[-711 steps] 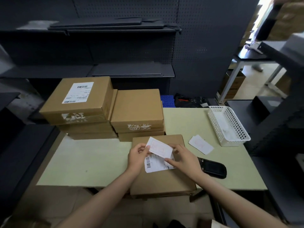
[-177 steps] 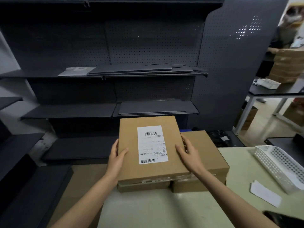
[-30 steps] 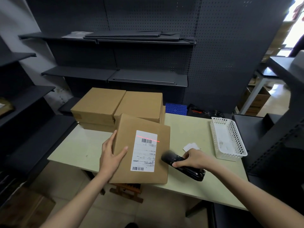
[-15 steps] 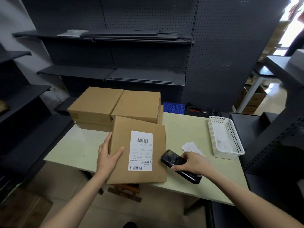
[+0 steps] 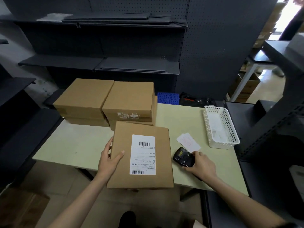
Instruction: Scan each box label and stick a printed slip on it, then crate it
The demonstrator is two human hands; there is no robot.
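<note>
Fingers of left hand grip tan box w/ white barcode label; right hand clasps black scanner.

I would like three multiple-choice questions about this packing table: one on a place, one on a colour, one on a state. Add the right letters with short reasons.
1. Where does the white perforated plastic basket stand on the pale green table?
A. right end
B. left end
C. on the stacked boxes

2. What colour is the handheld scanner?
A. white
B. black
C. blue

3. What does the left hand do?
A. hangs idle
B. holds the scanner
C. holds the labelled brown cardboard box

Answers: 1 A, the basket sits by the table's right edge. 2 B, its casing is black. 3 C, its thumb lies on the lid at the box's left edge; the right hand grips the scanner.
</note>
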